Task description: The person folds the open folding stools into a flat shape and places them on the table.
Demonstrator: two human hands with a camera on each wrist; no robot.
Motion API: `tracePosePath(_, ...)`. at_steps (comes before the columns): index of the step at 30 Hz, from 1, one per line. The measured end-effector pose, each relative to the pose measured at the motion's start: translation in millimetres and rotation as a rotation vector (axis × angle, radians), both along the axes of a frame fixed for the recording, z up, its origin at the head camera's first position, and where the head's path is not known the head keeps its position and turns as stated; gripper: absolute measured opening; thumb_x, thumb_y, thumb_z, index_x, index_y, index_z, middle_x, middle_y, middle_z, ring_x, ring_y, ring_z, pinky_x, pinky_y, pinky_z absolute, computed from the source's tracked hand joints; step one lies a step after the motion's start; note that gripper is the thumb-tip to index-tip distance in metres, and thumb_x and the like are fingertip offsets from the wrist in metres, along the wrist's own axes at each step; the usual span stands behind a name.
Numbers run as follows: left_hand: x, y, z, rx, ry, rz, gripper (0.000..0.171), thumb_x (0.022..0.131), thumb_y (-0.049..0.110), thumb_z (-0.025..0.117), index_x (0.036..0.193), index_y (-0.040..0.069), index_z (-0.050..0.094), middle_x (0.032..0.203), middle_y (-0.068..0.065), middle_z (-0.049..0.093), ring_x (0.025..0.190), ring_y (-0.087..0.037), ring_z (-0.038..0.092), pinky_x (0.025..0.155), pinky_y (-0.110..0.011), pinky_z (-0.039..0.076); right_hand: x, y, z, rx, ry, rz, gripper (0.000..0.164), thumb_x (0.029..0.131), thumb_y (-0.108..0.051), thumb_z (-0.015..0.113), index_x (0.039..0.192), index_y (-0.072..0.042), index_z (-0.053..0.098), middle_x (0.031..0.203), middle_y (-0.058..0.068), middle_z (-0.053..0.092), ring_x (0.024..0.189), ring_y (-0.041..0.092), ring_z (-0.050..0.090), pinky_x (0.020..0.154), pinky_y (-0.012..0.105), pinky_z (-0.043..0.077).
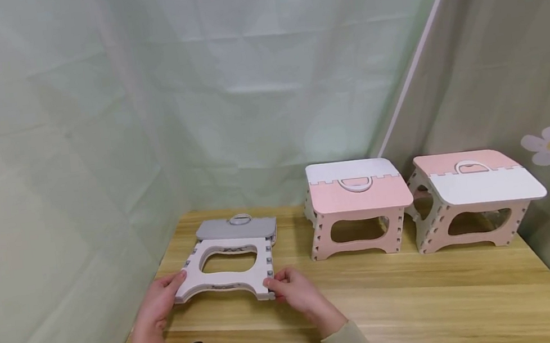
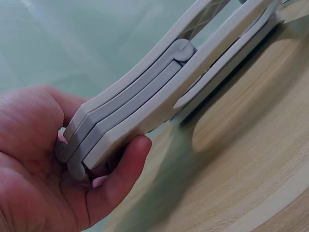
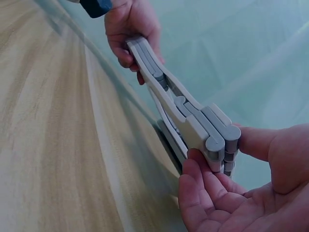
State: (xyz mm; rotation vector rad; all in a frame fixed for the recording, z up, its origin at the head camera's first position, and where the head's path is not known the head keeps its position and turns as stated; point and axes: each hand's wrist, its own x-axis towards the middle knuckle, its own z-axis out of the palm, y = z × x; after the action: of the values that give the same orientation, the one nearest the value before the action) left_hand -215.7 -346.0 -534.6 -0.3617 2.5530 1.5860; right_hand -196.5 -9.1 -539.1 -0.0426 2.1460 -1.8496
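Note:
A grey and white folding stool (image 1: 231,230) lies folded flat at the left of the table, its white leg panel facing up and its near edge raised. My left hand (image 1: 159,300) grips the near left corner, thumb on one face and fingers curled round the other. At the near right corner my right hand (image 1: 294,291) pinches the stool between thumb and fingers. The left wrist view shows the stacked layers of the folded legs (image 2: 130,96) in the left hand (image 2: 63,164). Both hands hold the legs (image 3: 193,125) in the right wrist view.
Two pink and white stools stand unfolded at the back right: one with a pink front half (image 1: 359,193), the other with a white front half (image 1: 485,187). They rest on a wooden table (image 1: 422,302). Pale green curtains (image 1: 255,83) hang behind and at the left.

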Motion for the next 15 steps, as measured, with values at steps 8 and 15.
tracePosePath(8, 0.9, 0.6, -0.4, 0.032, -0.016, 0.019, 0.075, 0.114, 0.046, 0.05, 0.148, -0.021, 0.045, 0.125, -0.027, 0.064, 0.104, -0.026, 0.06, 0.087, -0.031, 0.049, 1.4, -1.6, 0.2, -0.026, 0.0, -0.007, 0.038, 0.104, -0.029, 0.073, 0.116, 0.005, 0.062, 0.097, 0.008, 0.065, 0.084, 0.019, 0.064, 0.083, 0.043, 0.06)
tracePosePath(15, -0.1, 0.0, -6.8, 0.281, -0.003, 0.086, 0.074, 0.113, 0.037, 0.056, 0.156, -0.018, 0.033, 0.101, -0.004, 0.067, 0.078, -0.013, 0.069, 0.074, -0.029, 0.062, 1.1, -4.0, -1.8, -0.058, 0.015, 0.023, 0.044, 0.104, -0.026, 0.072, 0.126, 0.01, 0.061, 0.103, 0.01, 0.07, 0.091, 0.023, 0.069, 0.082, 0.043, 0.061)
